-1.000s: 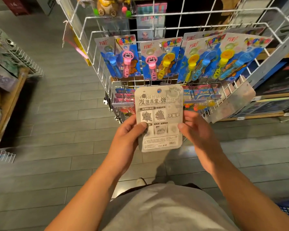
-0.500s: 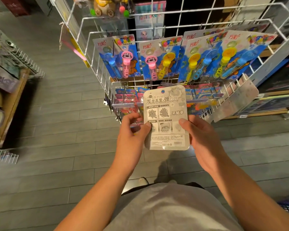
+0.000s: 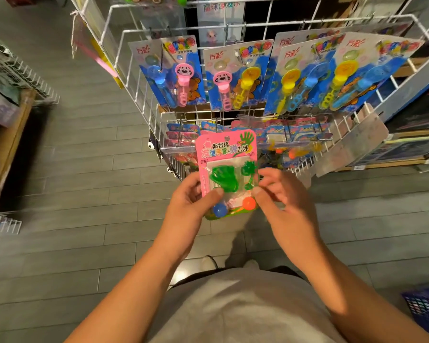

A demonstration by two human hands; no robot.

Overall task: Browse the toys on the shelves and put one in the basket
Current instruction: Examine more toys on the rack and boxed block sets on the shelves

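1. Head view, setting: You stand on a grey plank floor (image 3: 84,169) facing a white wire display rack (image 3: 233,28) hung with bubble-wand cards (image 3: 235,78). A blue basket (image 3: 426,310) shows at the lower right edge, well apart from both hands.
2. Head view, task item: The pink toy card (image 3: 227,174), printed face toward you, is held upright just in front of the rack's lower tier, between your hands.
3. Left hand (image 3: 191,201): The thumb presses the card's front near the blue ball; the other fingers curl behind the card. This is a pinch.
4. Right hand (image 3: 280,194): The fingertips meet the card's right edge with the fingers bent. Motion blur hides whether they pinch it or only touch it.
5. Risk: The card appears to rest mainly on the left-hand pinch. Releasing it before the right hand holds firmly would likely drop the card to the floor.
6. Risk: The basket lies at the edge of view. A blind reach could miss its rim.
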